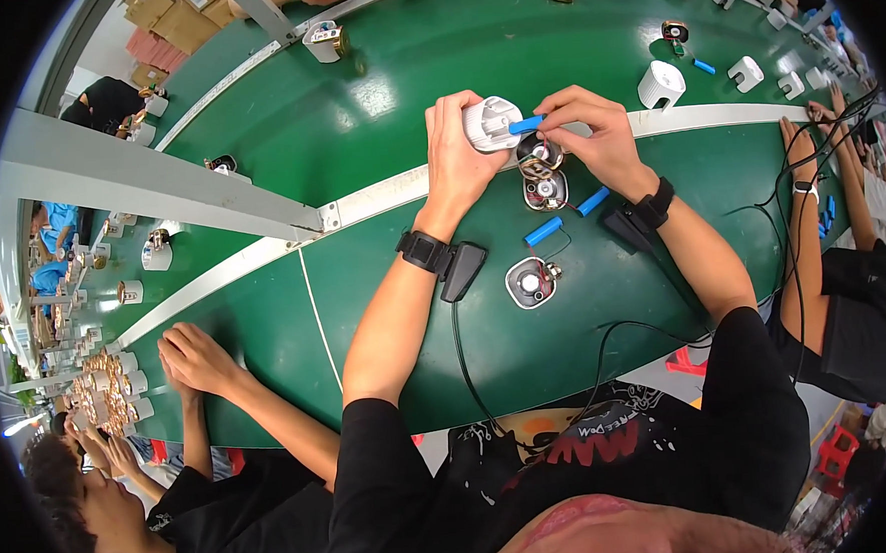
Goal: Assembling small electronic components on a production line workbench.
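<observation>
My left hand [460, 153] grips a white plastic housing [490, 122] above the green work surface [355, 131]. My right hand [596, 128] pinches a blue cylindrical cell [526, 125] against that housing. A dark round part with copper windings [539, 154] hangs by wires just under the housing. Below it lie a round metal-rimmed part [545, 191], two more blue cells [544, 231] [592, 202], and a grey rounded part [531, 282]. Both wrists carry black bands with small black boxes.
A white divider strip [715, 117] crosses the green surface. White housings [660, 85] [745, 73] stand beyond it. A person's hands [199, 359] rest on the table at left; another person's arm [804, 187] lies at right. Black cables [468, 375] trail toward me. A grey beam [147, 182] spans left.
</observation>
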Demonstrator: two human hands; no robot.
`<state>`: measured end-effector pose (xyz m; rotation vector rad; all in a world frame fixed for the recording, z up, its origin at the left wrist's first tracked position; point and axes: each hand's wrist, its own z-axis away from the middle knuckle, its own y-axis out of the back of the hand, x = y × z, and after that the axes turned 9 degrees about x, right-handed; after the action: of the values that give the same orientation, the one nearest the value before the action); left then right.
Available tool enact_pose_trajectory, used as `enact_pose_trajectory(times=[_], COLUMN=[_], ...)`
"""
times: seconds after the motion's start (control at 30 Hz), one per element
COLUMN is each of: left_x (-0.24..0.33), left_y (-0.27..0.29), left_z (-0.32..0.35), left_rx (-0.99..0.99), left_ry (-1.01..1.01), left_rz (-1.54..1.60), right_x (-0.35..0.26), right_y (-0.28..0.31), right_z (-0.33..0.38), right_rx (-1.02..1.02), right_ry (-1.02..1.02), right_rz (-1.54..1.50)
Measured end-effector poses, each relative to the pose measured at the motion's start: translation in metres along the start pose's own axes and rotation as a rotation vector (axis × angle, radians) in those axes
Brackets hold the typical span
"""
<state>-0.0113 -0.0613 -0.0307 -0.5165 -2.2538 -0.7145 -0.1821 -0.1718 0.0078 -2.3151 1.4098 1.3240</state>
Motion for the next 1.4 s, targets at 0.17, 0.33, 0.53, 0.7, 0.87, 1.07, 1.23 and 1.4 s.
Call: enact_pose_trajectory(times=[0.17, 0.33, 0.53, 0.7, 0.87, 1.07, 1.23, 1.4], left_x=[0.0, -0.001, 0.0, 0.002, 0.003, 0.005, 0.005, 0.011], left_y=[0.0, 0.0, 0.001, 0.001, 0.0, 0.002, 0.001, 0.007], left_z=[0.001, 0.001, -0.002, 0.001, 0.001, 0.001, 0.001, -0.001], left_rx=[0.035, 0.041, 0.034, 0.02, -0.008, -0.063, -0.052, 0.016], left_ry=[-0.012, -0.042, -0.105, -0.096, -0.117, -0.119, -0.087, -0.114], left_rz=[0.012, -0.011, -0.036, -0.004, 0.006, 0.029, 0.118, 0.147], right_x=[0.006, 0.001, -0.005, -0.011, -0.007, -0.005, -0.015, -0.008], right_y=[0.004, 0.004, 0.0, -0.005, -0.004, -0.007, -0.008, -0.014], right_z=[-0.001, -0.002, -0.003, 0.0, 0.002, 0.005, 0.0, 0.0], right_rx=[0.027, -0.041, -0.091, -0.079, -0.144, -0.118, -0.067, -0.012], right_ry=[0.106, 0.288, 0.353, 0.252, 0.227, 0.215, -0.213, -0.365], right_rz=[0.091, 0.28, 0.359, 0.359, 0.383, 0.378, 0.23, 0.123])
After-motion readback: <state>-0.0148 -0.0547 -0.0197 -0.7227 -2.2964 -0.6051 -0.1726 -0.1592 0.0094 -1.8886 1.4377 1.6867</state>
